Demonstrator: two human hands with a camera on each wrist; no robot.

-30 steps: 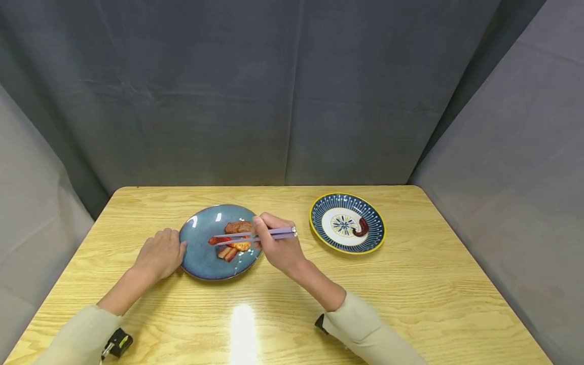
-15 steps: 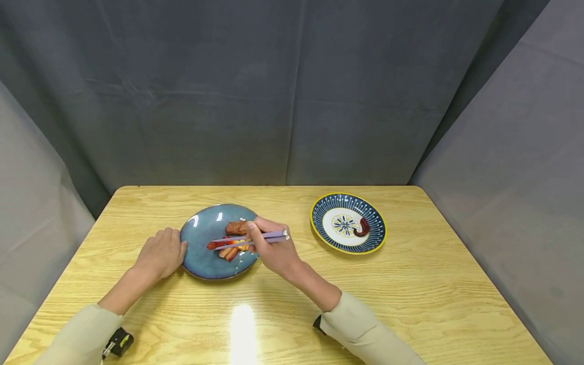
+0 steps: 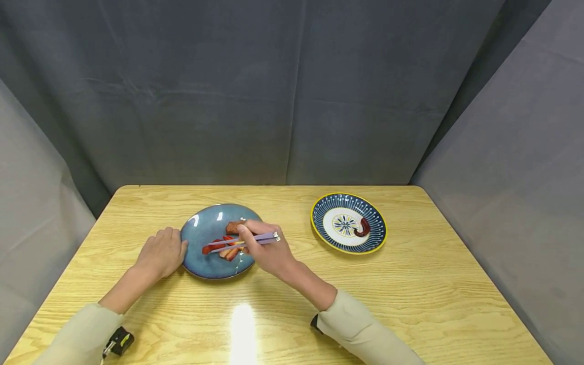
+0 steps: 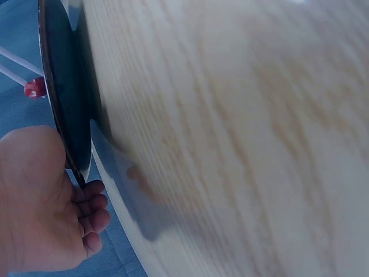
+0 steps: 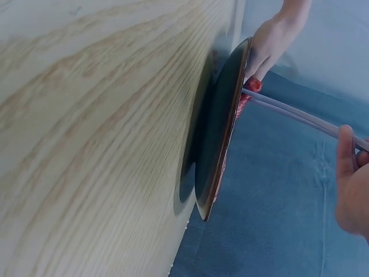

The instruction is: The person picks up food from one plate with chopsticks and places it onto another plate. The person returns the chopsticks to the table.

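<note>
In the head view, my right hand [image 3: 271, 256] grips a pair of lilac chopsticks [image 3: 266, 236] over the right side of a glossy blue plate [image 3: 198, 230]. Their tips lie on either side of a long red food piece [image 3: 207, 249], whose knobbly end shows in the right wrist view. Beside it lie a brown chunk of meat [image 3: 233, 227] and striped pork slices [image 3: 229, 254]; the right hand partly hides the food. At the left rim, my left hand [image 3: 163, 252] holds the plate. The left wrist view shows its thumb side above the rim and curled fingers [image 4: 92, 210] below.
To the right stands a blue-and-white patterned plate [image 3: 326, 209] with a yellow rim, bearing a dark red curled piece [image 3: 363, 228]. Both plates are on a light wooden table [image 3: 410, 304]. Grey curtains [image 3: 205, 101] enclose its back and sides.
My right hand has moved left and slightly toward me with the chopsticks. The red food piece has shifted left and slightly nearer between their tips. The left hand stays at the rim.
</note>
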